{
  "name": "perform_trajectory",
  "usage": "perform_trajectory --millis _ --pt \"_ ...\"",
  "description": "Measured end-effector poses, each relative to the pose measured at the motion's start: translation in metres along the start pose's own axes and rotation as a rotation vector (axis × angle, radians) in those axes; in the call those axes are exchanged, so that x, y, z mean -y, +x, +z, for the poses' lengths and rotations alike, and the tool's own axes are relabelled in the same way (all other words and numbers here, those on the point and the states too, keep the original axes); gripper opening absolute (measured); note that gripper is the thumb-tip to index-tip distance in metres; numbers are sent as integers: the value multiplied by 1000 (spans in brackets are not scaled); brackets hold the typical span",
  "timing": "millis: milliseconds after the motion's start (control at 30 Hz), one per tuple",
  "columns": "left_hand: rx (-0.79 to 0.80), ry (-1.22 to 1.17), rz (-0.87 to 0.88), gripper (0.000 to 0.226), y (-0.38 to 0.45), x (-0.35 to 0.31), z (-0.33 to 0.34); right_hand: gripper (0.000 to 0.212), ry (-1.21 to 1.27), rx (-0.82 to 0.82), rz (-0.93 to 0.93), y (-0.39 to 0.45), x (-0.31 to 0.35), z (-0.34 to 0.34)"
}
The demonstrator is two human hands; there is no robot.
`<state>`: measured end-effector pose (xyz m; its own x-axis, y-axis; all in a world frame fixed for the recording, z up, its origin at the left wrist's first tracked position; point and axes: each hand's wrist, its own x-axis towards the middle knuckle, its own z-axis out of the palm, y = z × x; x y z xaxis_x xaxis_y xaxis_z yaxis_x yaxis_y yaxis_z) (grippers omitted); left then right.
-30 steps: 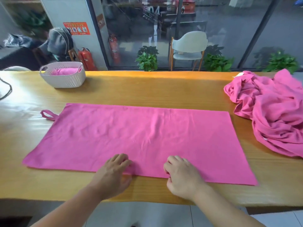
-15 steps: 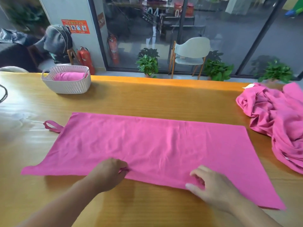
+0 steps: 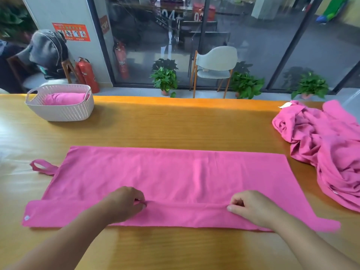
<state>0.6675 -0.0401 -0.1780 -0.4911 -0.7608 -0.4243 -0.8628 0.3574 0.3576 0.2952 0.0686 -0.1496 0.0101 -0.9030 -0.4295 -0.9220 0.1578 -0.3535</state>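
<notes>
The pink towel (image 3: 175, 178) lies spread flat and lengthwise on the wooden table (image 3: 175, 129), directly under and in front of both hands. The left hand (image 3: 124, 203) has its fingers curled and pinches a small ridge of the cloth. The right hand (image 3: 251, 208) does the same further along, with thumb and fingers closed on the cloth. Between the two hands runs a low raised crease, parallel to the near edge. A narrow strip of towel lies on the person's side of this crease, and it reaches out past both hands to the left and to the right.

A hanging loop (image 3: 41, 167) sticks out of the towel's short side, to the left of the left hand and a little beyond it.

By judgement, the spreading and smoothing are done and the first lengthwise fold is only at its beginning: the cloth is gripped but not yet laid over. The fold itself, the further folds and the putting away are all left to do.

Far beyond the left hand stands a white basket (image 3: 60, 112) with one folded pink cloth (image 3: 62, 98) already inside. Well to the right of the right hand lies a crumpled pile of pink cloths (image 3: 327, 145), apparently waiting for its turn.
</notes>
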Motion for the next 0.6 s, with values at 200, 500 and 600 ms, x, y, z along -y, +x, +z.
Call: perform_trajectory --millis 200,500,600 --pt "-25 -2 -23 13 11 5 -37 27 97 -46 -3 24 -14 -31" --pt "-314 6 -169 21 116 24 -85 26 83 -167 -43 167 -27 -95" --pt "-409 8 -117 26 138 39 -55 29 101 -156 18 193 -42 -69"
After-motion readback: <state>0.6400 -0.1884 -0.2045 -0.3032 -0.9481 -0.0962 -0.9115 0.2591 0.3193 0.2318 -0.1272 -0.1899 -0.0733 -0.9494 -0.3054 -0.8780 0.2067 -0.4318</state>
